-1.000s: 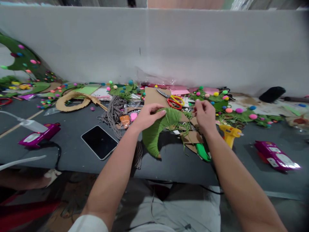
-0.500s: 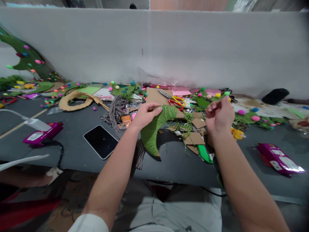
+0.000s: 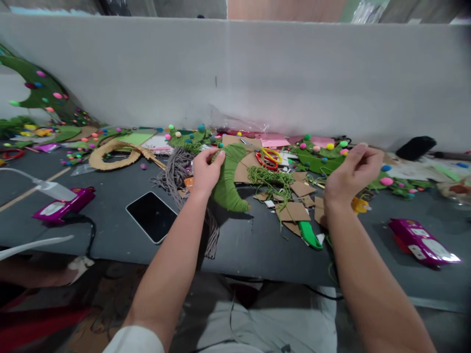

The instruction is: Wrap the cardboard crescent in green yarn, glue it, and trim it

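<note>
Gripping the green yarn-wrapped form (image 3: 228, 179), left hand (image 3: 206, 169) has tilted it upright near the scissors (image 3: 268, 158); right hand (image 3: 351, 171), swung right, pinches shut, probably drawing yarn (image 3: 270, 177) taut.

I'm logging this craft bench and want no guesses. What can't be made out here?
- Head view: what the right hand pinches; fingers curl over it.
- Glue gun: mostly behind that wrist.
- Green-wrapped piece: upper end covered by the left hand.
</note>
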`<move>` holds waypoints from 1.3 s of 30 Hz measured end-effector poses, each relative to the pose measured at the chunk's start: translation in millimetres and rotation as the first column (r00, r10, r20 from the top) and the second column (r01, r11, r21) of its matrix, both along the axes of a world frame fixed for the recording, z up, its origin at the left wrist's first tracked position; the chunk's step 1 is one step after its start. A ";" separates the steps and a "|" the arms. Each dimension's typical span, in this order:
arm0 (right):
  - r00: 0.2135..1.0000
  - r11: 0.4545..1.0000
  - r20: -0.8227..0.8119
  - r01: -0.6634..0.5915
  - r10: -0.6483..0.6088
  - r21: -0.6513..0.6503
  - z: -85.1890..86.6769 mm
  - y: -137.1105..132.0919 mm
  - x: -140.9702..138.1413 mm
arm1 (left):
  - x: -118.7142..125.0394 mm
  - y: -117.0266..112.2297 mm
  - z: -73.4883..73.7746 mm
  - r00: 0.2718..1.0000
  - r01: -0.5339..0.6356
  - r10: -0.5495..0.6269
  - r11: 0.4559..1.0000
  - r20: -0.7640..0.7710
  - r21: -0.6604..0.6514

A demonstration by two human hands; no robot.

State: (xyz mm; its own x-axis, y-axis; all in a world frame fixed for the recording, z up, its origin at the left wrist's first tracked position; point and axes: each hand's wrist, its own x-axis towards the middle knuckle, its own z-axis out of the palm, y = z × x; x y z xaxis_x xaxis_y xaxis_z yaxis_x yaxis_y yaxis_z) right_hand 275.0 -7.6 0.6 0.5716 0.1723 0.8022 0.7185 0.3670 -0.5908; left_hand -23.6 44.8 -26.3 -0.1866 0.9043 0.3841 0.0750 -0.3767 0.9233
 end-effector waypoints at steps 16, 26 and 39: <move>0.909 0.874 0.204 -0.256 0.363 -0.414 -31.9 15.6 -8.0 | -13.5 -7.7 1.8 0.701 0.406 -0.556 0.826 -0.446 -0.392; 0.405 0.094 -0.163 -0.545 0.900 -0.833 -20.6 -12.9 -42.7 | -6.6 -10.3 -0.9 0.635 0.388 -0.552 0.833 -0.541 -0.394; 0.612 0.347 -0.471 -0.771 0.635 -0.533 -31.5 7.4 -36.8 | -5.4 -21.4 13.3 0.571 0.593 -0.659 0.743 -0.490 -0.309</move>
State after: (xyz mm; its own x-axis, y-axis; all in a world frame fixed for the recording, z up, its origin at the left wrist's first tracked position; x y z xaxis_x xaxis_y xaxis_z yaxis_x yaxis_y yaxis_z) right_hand 238.3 -0.1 -30.8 0.0765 0.9764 0.2021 0.2600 0.1761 -0.9494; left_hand -29.0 23.4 -13.0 0.6482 0.7511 0.1251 0.3434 -0.4350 0.8324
